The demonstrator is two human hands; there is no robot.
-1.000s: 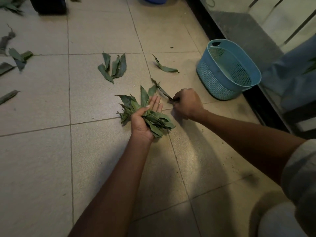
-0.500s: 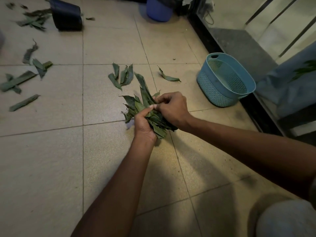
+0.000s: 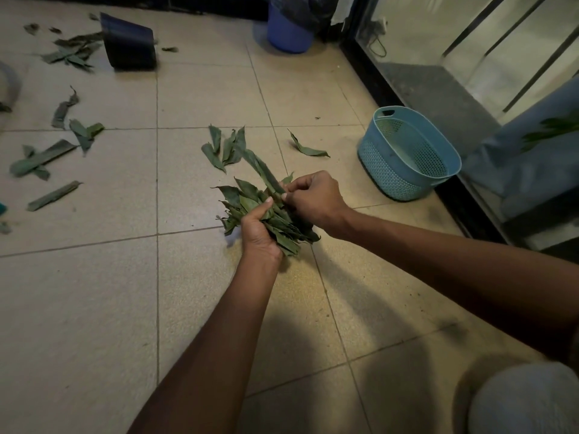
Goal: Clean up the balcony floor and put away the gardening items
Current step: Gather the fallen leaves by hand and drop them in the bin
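My left hand (image 3: pixel 259 229) grips a thick bunch of green leaves (image 3: pixel 241 198) just above the tiled floor. My right hand (image 3: pixel 315 198) pinches a long leaf (image 3: pixel 266 173) and holds it against the top of that bunch. Loose leaves lie on the tiles: a small cluster (image 3: pixel 224 147) just beyond the hands, a single leaf (image 3: pixel 305 148) to its right, and several more (image 3: pixel 51 151) scattered at the left. An empty light-blue perforated basket (image 3: pixel 407 151) stands to the right of my hands, by the door track.
A dark pot (image 3: pixel 130 42) lies tipped over at the back left with leaves (image 3: pixel 73 51) beside it. A blue bucket (image 3: pixel 288 34) stands at the back. A black door threshold (image 3: pixel 391 98) and glass door run along the right.
My right hand picked a long leaf off the floor and brought it to the bunch in my left hand. My view rose, showing more of the back of the balcony.
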